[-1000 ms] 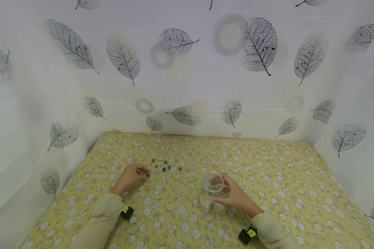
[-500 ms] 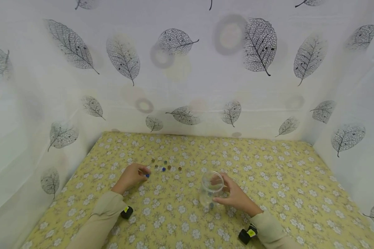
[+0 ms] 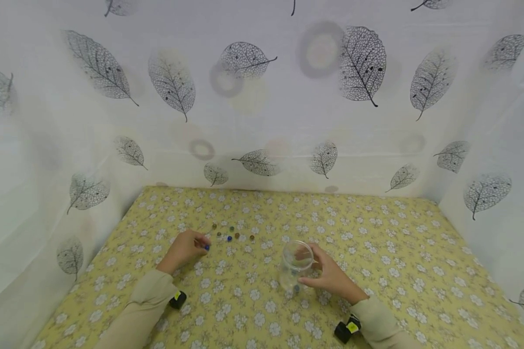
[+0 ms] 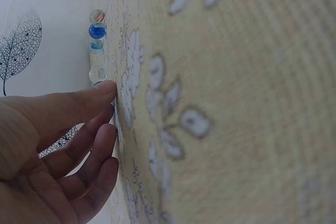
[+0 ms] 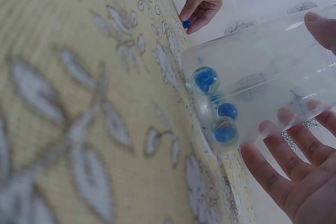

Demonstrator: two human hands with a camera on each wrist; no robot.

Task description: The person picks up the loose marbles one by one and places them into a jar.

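At the left of the head view, my left hand [image 3: 187, 248] is low over the cloth, with a blue marble [image 3: 207, 247] at its fingertips. The right wrist view shows this marble pinched between thumb and finger; in the left wrist view the fingers mostly hide it. My right hand [image 3: 329, 275] grips a clear jar [image 5: 252, 72] from its right side, thumb in front and fingers around the back. The jar stands upright and uncapped on the cloth. Several blue-swirled marbles [image 5: 205, 80] lie on its bottom.
Beyond the left hand several loose marbles lie scattered, among them a blue marble [image 3: 229, 238], a green marble [image 3: 232, 228] and a brown marble [image 3: 252, 237]. A yellow floral cloth [image 3: 367, 232] covers the table. Leaf-printed white curtains [image 3: 262, 121] enclose the back and sides.
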